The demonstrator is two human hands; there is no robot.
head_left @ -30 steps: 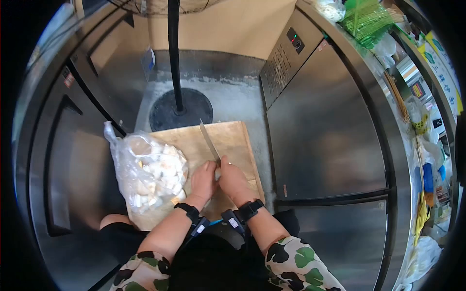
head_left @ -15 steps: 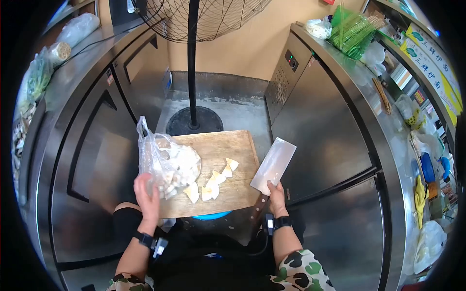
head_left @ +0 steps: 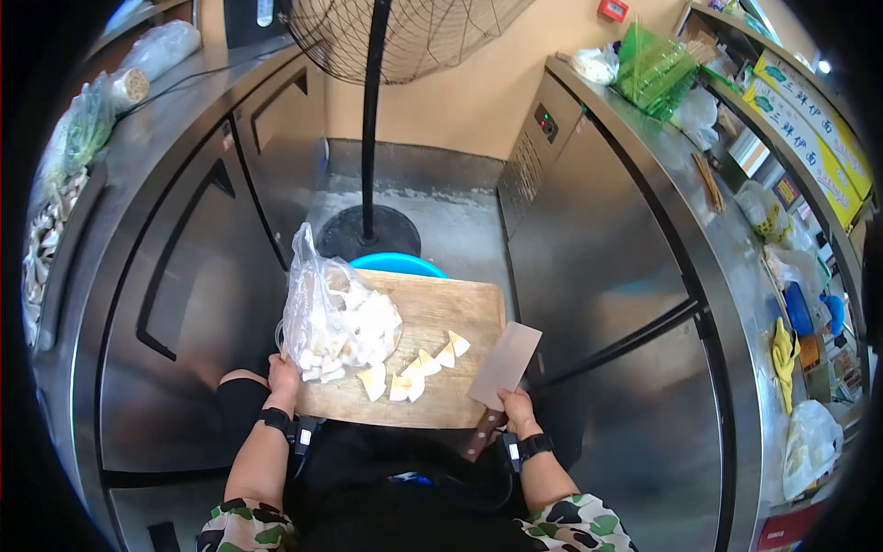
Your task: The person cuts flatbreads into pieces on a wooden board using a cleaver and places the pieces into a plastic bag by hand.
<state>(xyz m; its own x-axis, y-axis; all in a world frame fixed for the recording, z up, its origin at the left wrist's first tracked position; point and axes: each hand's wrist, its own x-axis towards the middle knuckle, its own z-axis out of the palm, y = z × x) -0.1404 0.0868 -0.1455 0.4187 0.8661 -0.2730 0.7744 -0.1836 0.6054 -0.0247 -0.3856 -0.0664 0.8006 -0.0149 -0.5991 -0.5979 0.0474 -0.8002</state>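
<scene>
A wooden cutting board (head_left: 441,308) lies in front of me, partly over a blue basin (head_left: 405,265). My left hand (head_left: 283,377) is closed around the board's left edge, beside a clear plastic bag (head_left: 317,276); some fingers are hidden. White chopped chunks (head_left: 345,345) fill the bag and show at its mouth. Several pale yellow-white wedges (head_left: 414,373) lie in a slanting row on the board. My right hand (head_left: 520,409) grips a cleaver (head_left: 506,363) where the broad blade meets the wooden handle. The blade is beside the board's right edge.
A fan stand (head_left: 370,138) rises from a round black base (head_left: 368,232) behind the board. Steel cabinets (head_left: 616,276) flank me on both sides. The right counter bears bags, a green basket (head_left: 653,74) and a yellow cloth (head_left: 784,363). A tray of pale pieces (head_left: 55,235) sits on the left counter.
The board, with the bag and wedges, has shifted towards me, uncovering the basin's far rim. My left hand has gone from beside the bag down to the board's edge. The cleaver has come lower.
</scene>
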